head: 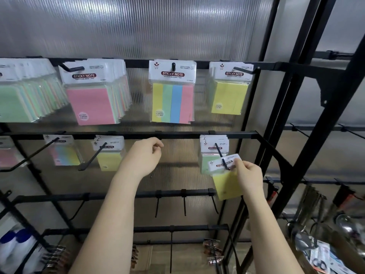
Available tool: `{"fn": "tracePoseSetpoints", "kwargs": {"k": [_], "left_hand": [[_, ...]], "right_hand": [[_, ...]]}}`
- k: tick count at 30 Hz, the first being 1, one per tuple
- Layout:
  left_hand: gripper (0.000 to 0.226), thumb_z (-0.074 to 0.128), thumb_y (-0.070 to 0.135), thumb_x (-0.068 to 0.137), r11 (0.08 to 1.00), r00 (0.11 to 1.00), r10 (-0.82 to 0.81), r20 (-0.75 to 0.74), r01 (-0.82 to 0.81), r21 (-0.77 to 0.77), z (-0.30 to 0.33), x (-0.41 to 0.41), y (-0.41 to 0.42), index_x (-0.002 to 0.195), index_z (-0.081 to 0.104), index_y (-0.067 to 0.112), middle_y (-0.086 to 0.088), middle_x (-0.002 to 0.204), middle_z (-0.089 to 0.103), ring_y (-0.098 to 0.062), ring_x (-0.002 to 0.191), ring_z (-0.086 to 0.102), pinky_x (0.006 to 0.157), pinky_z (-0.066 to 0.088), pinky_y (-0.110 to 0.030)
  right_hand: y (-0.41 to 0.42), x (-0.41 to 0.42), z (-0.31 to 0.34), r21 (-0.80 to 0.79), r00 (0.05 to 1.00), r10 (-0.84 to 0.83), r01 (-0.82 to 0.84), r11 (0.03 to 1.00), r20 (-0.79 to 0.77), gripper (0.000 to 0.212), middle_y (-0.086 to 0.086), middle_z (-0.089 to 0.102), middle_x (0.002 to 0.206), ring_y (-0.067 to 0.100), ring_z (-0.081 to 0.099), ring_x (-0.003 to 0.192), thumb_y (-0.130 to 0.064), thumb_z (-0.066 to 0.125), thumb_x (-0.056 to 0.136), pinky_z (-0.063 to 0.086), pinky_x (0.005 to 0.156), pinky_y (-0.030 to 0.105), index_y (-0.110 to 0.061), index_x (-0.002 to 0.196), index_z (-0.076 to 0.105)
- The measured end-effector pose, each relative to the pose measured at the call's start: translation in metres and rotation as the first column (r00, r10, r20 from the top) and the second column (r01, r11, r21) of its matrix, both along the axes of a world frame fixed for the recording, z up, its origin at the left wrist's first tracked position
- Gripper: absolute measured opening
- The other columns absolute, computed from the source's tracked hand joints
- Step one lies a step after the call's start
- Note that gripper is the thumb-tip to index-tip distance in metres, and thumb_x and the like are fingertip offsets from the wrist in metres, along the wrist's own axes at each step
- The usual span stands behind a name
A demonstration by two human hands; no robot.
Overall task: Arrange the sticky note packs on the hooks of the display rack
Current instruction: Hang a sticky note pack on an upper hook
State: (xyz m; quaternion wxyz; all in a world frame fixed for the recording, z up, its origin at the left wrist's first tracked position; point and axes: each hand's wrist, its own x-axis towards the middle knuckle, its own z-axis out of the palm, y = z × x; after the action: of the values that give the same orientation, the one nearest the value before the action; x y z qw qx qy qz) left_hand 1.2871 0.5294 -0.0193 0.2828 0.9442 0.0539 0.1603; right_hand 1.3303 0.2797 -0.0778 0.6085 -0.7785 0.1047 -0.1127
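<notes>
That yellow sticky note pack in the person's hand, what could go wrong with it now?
The yellow pack hangs tilted near the tip of the hook, pinched only at its card by the right hand. If let go too soon, it might slide off and fall. Pushed crooked, the card hole could tear. The left hand holds nothing, so it likely couldn't catch it.

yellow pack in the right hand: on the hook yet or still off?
On, near the tip. The hook passes through the header of the yellow pack, which hangs tilted, pinched by the right hand, short of the packs behind.
</notes>
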Motion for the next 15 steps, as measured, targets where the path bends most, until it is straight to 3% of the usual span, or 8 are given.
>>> {"fn": "tracePoseSetpoints", "kwargs": {"k": [2,4,6,9,11,13,15], "left_hand": [[0.026,0.041,0.019,0.096,1.0,1.0,-0.03,-0.002,0.03,0.002,-0.001,0.002,-0.011,0.112,0.061,0.024,0.005,0.11,0.06,-0.013,0.096,0.055,0.076,0.045,-0.027],[0.026,0.041,0.02,0.097,0.998,0.998,-0.058,0.006,0.058,0.004,-0.003,0.004,-0.024,0.113,0.061,0.024,0.005,0.111,0.06,-0.012,0.096,0.055,0.076,0.046,-0.027],[0.027,0.041,0.019,0.097,0.997,0.997,-0.078,0.008,0.078,-0.011,-0.006,0.01,-0.038,0.114,0.062,0.023,0.005,0.111,0.059,-0.01,0.097,0.053,0.075,0.044,-0.026],[0.029,0.042,0.017,0.096,0.991,0.995,-0.094,-0.03,0.09,-0.098,-0.016,0.03,-0.06,0.115,0.063,0.018,0.003,0.118,0.06,-0.013,0.102,0.055,0.078,0.041,-0.024],[0.029,0.043,0.016,0.096,0.977,0.993,-0.085,-0.084,0.066,-0.202,-0.025,0.045,-0.076,0.118,0.061,0.014,-0.002,0.124,0.059,-0.017,0.108,0.055,0.08,0.041,-0.025],[0.034,0.045,0.019,0.097,0.96,0.985,-0.083,-0.152,0.038,-0.276,-0.036,0.058,-0.088,0.128,0.053,0.01,-0.006,0.131,0.055,-0.02,0.114,0.053,0.083,0.041,-0.026],[0.042,0.046,0.023,0.097,0.943,0.969,-0.117,-0.217,0.039,-0.33,-0.046,0.07,-0.097,0.136,0.045,0.007,-0.008,0.136,0.05,-0.023,0.119,0.051,0.087,0.041,-0.03]], "right_hand": [[-0.004,-0.008,0.005,-0.085,1.0,-0.02,0.02,0.996,0.001,0.04,0.006,0.034,0.063,0.019,0.029,0.06,-0.022,0.05,0.092,0.021,0.055,0.031,0.007,0.066,0.047],[-0.006,-0.018,0.011,-0.132,1.0,-0.019,0.02,0.991,0.009,0.041,0.002,0.025,0.057,0.018,0.022,0.057,-0.023,0.051,0.093,0.017,0.054,0.032,-0.009,0.058,0.032],[-0.009,-0.028,0.017,-0.152,0.999,-0.013,0.018,0.988,0.034,0.042,0.0,0.021,0.056,0.017,0.02,0.056,-0.023,0.051,0.093,0.015,0.053,0.032,-0.015,0.059,0.029],[-0.016,-0.036,0.023,-0.133,0.998,-0.018,0.027,0.991,0.065,0.037,0.008,0.031,0.061,0.017,0.027,0.059,-0.024,0.053,0.093,0.019,0.053,0.03,-0.009,0.061,0.04],[-0.023,-0.04,0.028,-0.09,0.996,-0.036,0.044,0.995,0.083,0.041,0.009,0.037,0.067,0.017,0.031,0.063,-0.026,0.053,0.093,0.021,0.056,0.029,0.003,0.064,0.047],[-0.03,-0.044,0.035,-0.027,0.991,-0.066,0.07,0.997,0.113,0.048,0.009,0.043,0.069,0.018,0.035,0.066,-0.028,0.053,0.093,0.024,0.06,0.029,0.018,0.078,0.053],[-0.037,-0.05,0.043,0.034,0.985,-0.087,0.083,0.996,0.15,0.046,0.01,0.051,0.068,0.018,0.039,0.067,-0.027,0.053,0.094,0.026,0.061,0.029,0.016,0.08,0.057]]}}
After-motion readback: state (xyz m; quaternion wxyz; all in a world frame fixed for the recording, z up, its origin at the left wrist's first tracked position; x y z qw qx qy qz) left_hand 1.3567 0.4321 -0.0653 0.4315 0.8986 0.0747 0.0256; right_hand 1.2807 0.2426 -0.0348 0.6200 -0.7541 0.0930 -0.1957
